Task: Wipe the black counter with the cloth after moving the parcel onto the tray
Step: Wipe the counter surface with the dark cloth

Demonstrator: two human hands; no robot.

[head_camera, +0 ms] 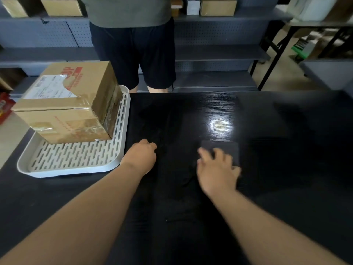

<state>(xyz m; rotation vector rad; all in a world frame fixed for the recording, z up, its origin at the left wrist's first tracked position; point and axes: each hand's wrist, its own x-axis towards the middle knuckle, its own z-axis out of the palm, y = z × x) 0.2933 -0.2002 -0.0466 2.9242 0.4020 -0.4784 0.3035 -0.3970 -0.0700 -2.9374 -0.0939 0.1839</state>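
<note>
Two hands on tabletop (286, 188); right hand (217, 175) spread flat on dark cloth (228, 148), centre right, pressing, not gripping; left hand (142, 157) curled, empty, beside tray (72, 172); parcel (66, 104) sits on tray, left of frame. Best: even pressure, overlapping strokes; tray and left hand likely block leftward sweep; person (133, 44) stands beyond far edge.

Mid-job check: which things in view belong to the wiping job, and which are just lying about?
Job: parcel, sitting on the tray; cloth under the right hand; black counter; left hand resting on it.

Lying about: cardboard boxes on the shelving; a person standing behind the counter; folding table far right.
</note>
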